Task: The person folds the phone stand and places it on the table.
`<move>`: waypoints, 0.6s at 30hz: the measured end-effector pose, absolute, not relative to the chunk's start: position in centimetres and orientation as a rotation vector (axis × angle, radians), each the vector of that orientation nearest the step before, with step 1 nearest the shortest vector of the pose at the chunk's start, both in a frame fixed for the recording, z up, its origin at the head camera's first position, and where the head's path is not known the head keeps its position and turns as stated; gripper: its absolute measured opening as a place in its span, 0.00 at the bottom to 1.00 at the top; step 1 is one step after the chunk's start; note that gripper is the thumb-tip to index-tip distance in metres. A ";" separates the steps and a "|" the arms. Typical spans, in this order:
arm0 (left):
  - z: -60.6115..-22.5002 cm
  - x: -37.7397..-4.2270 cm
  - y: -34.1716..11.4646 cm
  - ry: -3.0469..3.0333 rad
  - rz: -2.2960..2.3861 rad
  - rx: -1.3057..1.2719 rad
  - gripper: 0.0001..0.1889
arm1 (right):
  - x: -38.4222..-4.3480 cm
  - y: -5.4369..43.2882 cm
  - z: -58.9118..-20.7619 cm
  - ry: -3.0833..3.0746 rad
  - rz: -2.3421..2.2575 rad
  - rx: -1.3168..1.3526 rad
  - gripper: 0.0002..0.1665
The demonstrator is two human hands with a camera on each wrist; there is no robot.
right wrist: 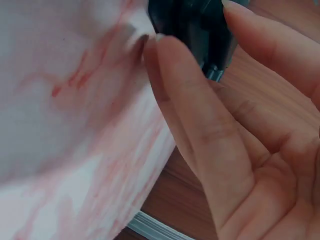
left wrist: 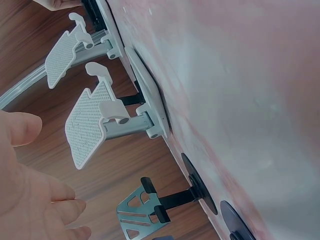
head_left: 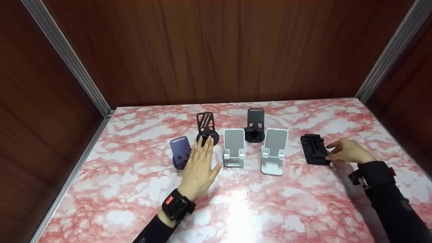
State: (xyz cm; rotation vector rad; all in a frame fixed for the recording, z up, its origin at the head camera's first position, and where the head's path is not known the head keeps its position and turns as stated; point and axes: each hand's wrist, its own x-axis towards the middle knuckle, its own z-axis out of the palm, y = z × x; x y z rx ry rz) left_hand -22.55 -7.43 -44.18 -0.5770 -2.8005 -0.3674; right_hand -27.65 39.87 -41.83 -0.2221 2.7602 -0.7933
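the folded black phone stand lies on the worktop at the right of the frame. the right hand, fingers a bit bent, touches its right edge; i can't tell if it grips. the left hand is stretched out, holding nothing. the stand looks light and stiff, best held by its sides.

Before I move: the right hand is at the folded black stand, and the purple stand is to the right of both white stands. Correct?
Not quite. The head view shows the purple stand to the left of both white stands, not the right. The right hand is at the folded black stand, as you say.
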 end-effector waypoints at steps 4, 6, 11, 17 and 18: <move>-44.2 -22.6 -7.4 -2.812 -0.360 -0.578 0.40 | -27.4 39.4 -41.5 2.801 -0.752 -0.225 0.38; -44.2 -22.6 -7.4 -2.813 -0.355 -0.576 0.40 | -27.2 39.2 -41.4 2.837 -0.715 -0.237 0.38; -44.3 -22.6 -7.3 -2.787 -0.353 -0.577 0.40 | -26.5 38.4 -40.9 2.914 -0.590 -0.294 0.41; -44.5 -22.6 -7.5 -2.720 -0.340 -0.585 0.39 | -25.9 37.3 -41.2 2.957 -0.527 -0.405 0.48; -44.5 -22.6 -7.5 -2.718 -0.332 -0.584 0.39 | -25.8 37.0 -41.3 2.966 -0.533 -0.424 0.48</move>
